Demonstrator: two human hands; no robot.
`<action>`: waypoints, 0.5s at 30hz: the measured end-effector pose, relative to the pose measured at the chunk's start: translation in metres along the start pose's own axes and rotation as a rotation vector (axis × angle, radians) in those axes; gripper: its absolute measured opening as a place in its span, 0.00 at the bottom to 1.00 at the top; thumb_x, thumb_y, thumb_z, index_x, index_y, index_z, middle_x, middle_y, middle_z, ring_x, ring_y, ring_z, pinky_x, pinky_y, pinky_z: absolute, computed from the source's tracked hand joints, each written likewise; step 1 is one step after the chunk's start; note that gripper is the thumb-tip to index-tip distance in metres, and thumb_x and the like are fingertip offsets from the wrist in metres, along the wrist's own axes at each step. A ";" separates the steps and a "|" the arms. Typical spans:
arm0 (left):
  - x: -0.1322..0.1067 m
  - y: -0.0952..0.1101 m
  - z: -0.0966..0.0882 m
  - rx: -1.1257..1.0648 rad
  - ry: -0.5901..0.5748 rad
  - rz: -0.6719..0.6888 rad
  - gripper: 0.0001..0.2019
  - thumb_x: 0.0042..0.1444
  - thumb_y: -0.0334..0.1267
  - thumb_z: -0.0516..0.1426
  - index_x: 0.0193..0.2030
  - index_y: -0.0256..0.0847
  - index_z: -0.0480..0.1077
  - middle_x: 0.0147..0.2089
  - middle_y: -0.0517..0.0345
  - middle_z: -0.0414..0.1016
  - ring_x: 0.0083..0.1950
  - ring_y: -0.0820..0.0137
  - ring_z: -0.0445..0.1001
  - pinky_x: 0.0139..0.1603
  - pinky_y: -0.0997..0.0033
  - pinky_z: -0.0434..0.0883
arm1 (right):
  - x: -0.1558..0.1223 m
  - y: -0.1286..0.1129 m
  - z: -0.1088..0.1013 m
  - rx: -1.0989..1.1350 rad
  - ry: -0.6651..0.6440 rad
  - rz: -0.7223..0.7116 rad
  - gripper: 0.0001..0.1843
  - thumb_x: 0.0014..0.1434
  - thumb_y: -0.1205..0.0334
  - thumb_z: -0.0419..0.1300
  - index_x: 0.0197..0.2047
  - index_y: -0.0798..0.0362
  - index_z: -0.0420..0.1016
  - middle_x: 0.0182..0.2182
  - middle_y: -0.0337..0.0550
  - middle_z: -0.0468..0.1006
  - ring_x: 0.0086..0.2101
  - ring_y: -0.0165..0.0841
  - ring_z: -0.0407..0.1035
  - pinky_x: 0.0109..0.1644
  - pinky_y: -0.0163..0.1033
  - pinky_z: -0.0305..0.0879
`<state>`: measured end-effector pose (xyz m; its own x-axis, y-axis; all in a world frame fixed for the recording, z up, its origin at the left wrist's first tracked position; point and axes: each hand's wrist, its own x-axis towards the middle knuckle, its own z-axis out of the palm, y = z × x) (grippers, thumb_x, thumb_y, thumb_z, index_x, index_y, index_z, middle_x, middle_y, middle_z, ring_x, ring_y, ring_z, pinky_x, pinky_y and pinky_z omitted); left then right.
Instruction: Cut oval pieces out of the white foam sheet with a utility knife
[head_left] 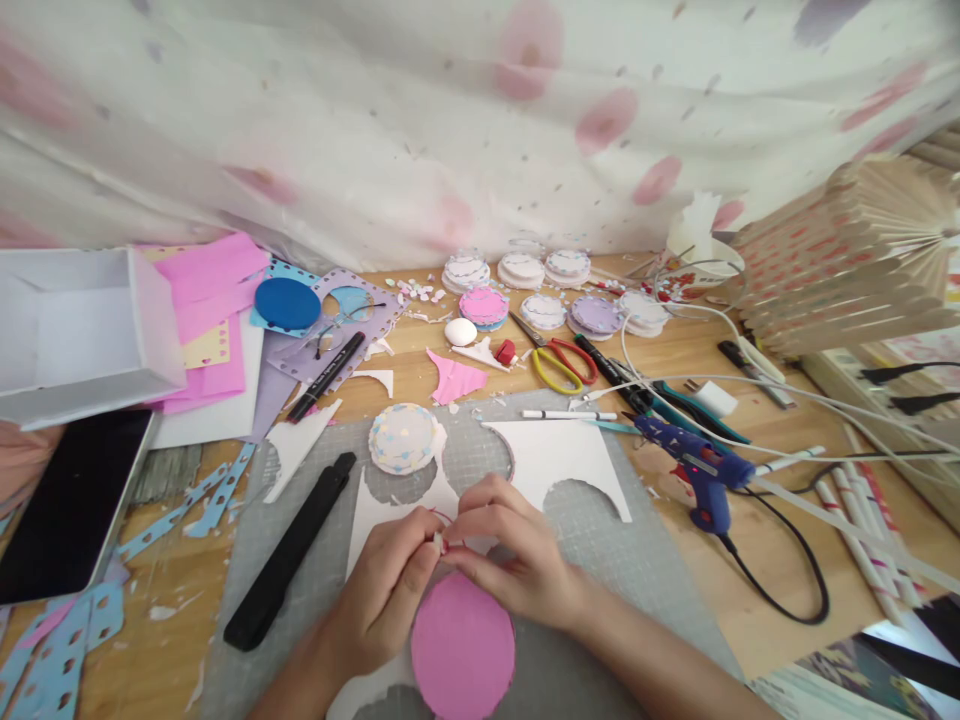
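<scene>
Near the middle, the left hand point(386, 580) and right hand point(517, 555) meet, fingertips pinched on a small red-and-white piece point(439, 541), seemingly shared; its direction and long axis are hidden. Just nearer, a round pink disc point(463, 645) faces up. Far right, a cup point(688, 257) holds something white point(699, 214); left sits an open white box point(154, 315).

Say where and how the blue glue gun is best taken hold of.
Probably by the handle of the glue gun, coming from the near right side with the right hand. The handle juts toward the person, while the nozzle points left and slightly away. The cord leaves the handle's base, so grip above it.
</scene>
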<state>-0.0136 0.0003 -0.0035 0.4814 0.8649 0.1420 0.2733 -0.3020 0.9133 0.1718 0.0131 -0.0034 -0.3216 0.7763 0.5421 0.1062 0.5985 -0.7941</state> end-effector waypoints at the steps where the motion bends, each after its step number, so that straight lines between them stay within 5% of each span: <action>1: 0.000 0.001 0.000 0.011 -0.003 0.008 0.09 0.69 0.38 0.44 0.40 0.44 0.63 0.31 0.63 0.64 0.31 0.72 0.66 0.35 0.73 0.63 | 0.000 0.000 0.000 -0.002 0.002 -0.004 0.06 0.63 0.65 0.61 0.44 0.51 0.72 0.35 0.44 0.72 0.37 0.32 0.69 0.40 0.37 0.68; 15: 0.001 0.004 -0.001 0.033 -0.026 0.049 0.11 0.69 0.37 0.44 0.36 0.42 0.61 0.30 0.63 0.64 0.31 0.73 0.64 0.34 0.74 0.60 | -0.001 0.000 0.001 0.012 0.017 -0.045 0.05 0.63 0.66 0.60 0.43 0.51 0.71 0.34 0.44 0.74 0.36 0.33 0.70 0.39 0.37 0.69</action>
<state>-0.0130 0.0002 0.0004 0.5158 0.8384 0.1762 0.2762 -0.3574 0.8922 0.1715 0.0123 -0.0041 -0.3097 0.7522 0.5817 0.0811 0.6304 -0.7720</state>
